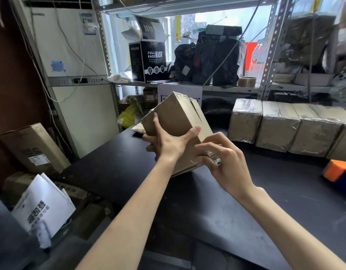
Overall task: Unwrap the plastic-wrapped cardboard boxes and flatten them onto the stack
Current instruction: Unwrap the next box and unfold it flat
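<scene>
One cardboard box [180, 117], four wrapped bundles [279, 133]

My bare forearms [129, 211] reach forward and upward from the bottom of the view, side by side. My left grip [168, 142] clasps a cardboard box [178, 115], with the thumb stretched across its face and the fingers round its left edge. My right grip [226, 160] has bent fingers at the box's lower corner. I cannot tell whether they pinch anything.
</scene>
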`<state>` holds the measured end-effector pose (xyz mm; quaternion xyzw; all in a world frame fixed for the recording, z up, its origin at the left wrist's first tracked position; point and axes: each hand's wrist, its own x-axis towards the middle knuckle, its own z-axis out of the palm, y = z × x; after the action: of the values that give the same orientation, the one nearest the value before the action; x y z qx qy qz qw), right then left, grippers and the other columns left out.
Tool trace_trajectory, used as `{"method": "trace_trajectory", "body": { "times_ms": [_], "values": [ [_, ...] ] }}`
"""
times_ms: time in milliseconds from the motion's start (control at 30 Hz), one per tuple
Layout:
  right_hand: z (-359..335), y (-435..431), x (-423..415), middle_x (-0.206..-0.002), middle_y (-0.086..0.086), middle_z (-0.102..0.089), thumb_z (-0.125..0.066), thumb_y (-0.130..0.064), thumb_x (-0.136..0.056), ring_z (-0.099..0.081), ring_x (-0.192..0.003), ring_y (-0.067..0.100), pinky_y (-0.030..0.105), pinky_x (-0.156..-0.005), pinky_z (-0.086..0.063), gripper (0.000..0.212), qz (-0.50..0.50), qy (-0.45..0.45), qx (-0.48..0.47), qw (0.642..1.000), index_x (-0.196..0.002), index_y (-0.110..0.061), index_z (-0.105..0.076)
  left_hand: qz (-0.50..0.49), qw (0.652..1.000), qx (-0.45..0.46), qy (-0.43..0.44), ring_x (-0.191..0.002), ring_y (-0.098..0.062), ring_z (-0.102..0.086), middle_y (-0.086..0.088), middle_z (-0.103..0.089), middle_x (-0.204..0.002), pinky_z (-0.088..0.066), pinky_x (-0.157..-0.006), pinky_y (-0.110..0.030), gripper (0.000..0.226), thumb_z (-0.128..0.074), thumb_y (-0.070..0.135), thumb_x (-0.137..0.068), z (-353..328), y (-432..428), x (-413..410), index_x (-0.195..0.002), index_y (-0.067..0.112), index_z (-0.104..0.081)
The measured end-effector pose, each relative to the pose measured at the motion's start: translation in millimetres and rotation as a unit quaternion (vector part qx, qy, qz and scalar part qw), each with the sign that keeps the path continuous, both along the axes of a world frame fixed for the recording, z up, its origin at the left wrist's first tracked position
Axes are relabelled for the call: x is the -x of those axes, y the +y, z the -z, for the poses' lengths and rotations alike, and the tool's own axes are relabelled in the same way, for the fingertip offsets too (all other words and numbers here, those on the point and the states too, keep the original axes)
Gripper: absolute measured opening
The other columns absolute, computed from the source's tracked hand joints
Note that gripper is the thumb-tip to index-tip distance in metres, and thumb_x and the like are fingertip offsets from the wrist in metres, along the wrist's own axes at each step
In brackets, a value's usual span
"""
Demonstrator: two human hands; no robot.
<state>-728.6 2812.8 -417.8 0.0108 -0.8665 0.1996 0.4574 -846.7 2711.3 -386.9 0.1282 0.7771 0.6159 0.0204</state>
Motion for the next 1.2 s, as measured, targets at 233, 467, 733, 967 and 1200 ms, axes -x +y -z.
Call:
{"method": "trace_trajectory", "body": {
  "times_ms": [233, 467, 733, 967, 1200],
  "values": [
    [7, 8, 1, -0.094, -0.003, -0.063, -0.073, 0.008, -0.081, -0.062, -0.08, 0.023, 0.033, -0.072, -0.051, 0.019, 0.015, 0.019, -0.012, 1.0, -0.083, -0.01, -0.074, -0.017, 1.0, 0.01, 0.005, -0.131, -0.043, -0.03, -0.016, -0.014, -0.144, -0.04, -0.107, -0.06, 0.136, -0.091, 0.065, -0.051, -3, 8, -4, -0.153, 0.05, -0.003],
    [9, 7, -4, -0.085, -0.004, -0.058, -0.072, 0.013, -0.077, -0.058, -0.079, 0.019, 0.03, -0.071, -0.049, 0.025, 0.028, 0.035, 0.034, 0.998, -0.085, -0.009, -0.065, 0.006, 0.998, 0.061, 0.007, -0.133, -0.045, -0.027, -0.021, -0.009, -0.15, -0.038, -0.106, -0.059, 0.133, -0.085, 0.069, -0.056, -7, 9, -4, -0.153, 0.052, 0.004],
    [0, 24, 0, -0.067, -0.004, -0.059, -0.078, 0.014, -0.066, -0.053, -0.059, 0.007, 0.028, -0.058, -0.047, 0.031, 0.028, 0.008, 0.294, 0.955, -0.073, -0.01, -0.06, 0.018, 0.999, -0.006, 0.044, -0.131, -0.033, -0.03, -0.013, -0.034, -0.149, -0.031, -0.102, -0.04, 0.127, -0.093, 0.029, -0.069, 8, -8, 4, -0.158, 0.042, -0.003],
    [24, 10, 20, -0.07, -0.003, -0.066, -0.084, 0.006, -0.068, -0.057, -0.06, 0.006, 0.023, -0.061, -0.05, 0.027, -0.004, 0.001, 0.356, 0.935, -0.073, -0.014, -0.066, 0.014, 0.996, 0.07, 0.046, -0.14, -0.041, -0.02, -0.019, -0.014, -0.152, -0.029, -0.112, -0.052, 0.124, -0.09, 0.033, -0.073, 4, -29, 18, -0.158, 0.045, -0.001],
    [30, 5, 28, -0.085, 0.002, -0.068, -0.078, 0.002, -0.079, -0.066, -0.072, 0.016, 0.032, -0.068, -0.056, 0.016, 0.056, 0.004, 0.169, 0.984, -0.092, -0.007, -0.079, 0.035, 0.997, 0.055, 0.031, -0.148, -0.038, -0.017, -0.026, -0.008, -0.157, -0.022, -0.121, -0.048, 0.123, -0.085, 0.027, -0.08, 13, -26, 23, -0.159, 0.041, 0.008]
  ]
}}
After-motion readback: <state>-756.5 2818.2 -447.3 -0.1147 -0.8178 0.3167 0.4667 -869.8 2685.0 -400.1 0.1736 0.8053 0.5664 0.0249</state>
